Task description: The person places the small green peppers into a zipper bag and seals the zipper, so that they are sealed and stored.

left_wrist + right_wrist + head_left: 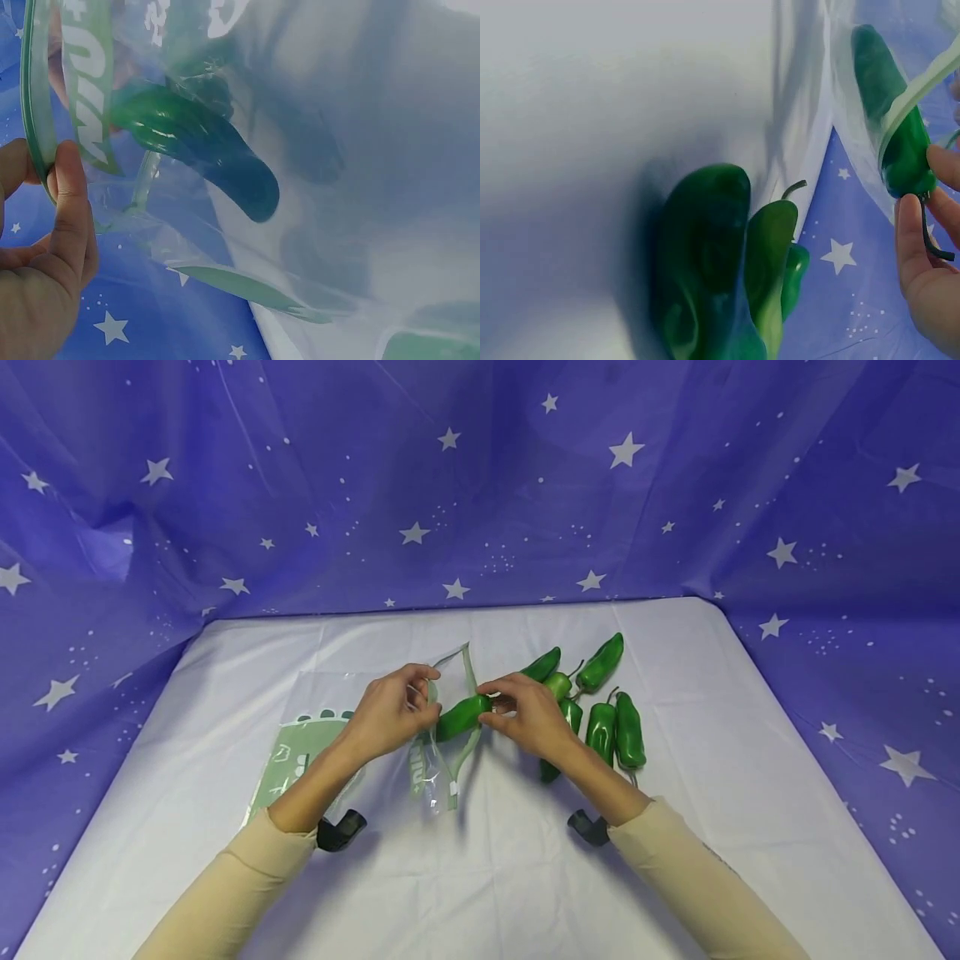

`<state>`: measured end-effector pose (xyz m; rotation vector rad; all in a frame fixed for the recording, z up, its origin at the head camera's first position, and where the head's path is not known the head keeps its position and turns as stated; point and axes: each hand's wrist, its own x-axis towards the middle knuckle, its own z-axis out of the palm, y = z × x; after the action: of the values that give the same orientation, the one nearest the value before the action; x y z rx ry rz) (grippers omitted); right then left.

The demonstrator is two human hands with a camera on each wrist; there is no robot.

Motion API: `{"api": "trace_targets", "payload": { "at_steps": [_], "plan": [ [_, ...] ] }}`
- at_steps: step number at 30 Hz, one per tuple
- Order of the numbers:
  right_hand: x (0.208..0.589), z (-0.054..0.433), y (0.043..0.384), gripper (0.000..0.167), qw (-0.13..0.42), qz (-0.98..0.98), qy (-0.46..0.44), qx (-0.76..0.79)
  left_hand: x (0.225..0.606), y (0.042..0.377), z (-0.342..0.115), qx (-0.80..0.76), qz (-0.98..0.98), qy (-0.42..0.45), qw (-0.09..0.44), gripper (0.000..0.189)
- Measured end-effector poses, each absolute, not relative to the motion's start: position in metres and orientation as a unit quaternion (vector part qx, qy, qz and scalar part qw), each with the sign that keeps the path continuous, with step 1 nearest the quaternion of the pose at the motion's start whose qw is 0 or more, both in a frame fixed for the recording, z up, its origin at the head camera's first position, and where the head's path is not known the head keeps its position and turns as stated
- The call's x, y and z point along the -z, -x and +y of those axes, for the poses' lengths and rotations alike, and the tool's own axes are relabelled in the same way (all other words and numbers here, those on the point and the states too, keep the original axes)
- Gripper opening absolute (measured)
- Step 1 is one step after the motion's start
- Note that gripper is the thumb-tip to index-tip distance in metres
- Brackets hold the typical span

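In the head view my left hand (pixel 395 710) pinches the zip edge of a clear zip bag (pixel 453 760) with green and white print, its mouth spread toward the right. The thumb and fingers of my right hand (pixel 528 714) hold a green pepper (pixel 459 718) by its stem end. Its tip points left, inside the bag mouth. Through the clear film in the left wrist view, the pepper (pixel 202 142) shows well within the bag. The right wrist view has the bag's rim (pixel 922 90) crossing over the pepper, with its stem beside my fingers.
Several more green peppers (pixel 630 731) lie in a loose group to the right, partly behind my right hand. The bag's green printed part (pixel 300 756) spreads left under my left forearm. A white cloth (pixel 480 893) covers the table, and a starry purple curtain (pixel 480 485) surrounds it.
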<state>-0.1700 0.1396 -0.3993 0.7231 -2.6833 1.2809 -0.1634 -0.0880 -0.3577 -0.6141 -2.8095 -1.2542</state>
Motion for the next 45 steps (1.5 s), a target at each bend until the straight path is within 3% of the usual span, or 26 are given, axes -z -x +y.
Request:
{"api": "trace_targets", "payload": {
  "at_steps": [16,36,45],
  "plan": [
    [0.381,0.138,0.174,0.036,0.137,-0.844,-0.309,-0.417,0.343,0.167,-0.085,0.395,-0.897,0.199,0.018,0.036],
    [0.383,0.142,0.173,0.021,0.135,-0.844,-0.297,-0.426,0.342,0.168,-0.086,0.400,-0.898,0.182,0.011,0.036],
    [0.383,0.170,0.166,0.018,0.132,-0.849,-0.274,-0.431,0.339,0.168,-0.088,0.409,-0.895,0.177,0.009,0.036]
  ]
}}
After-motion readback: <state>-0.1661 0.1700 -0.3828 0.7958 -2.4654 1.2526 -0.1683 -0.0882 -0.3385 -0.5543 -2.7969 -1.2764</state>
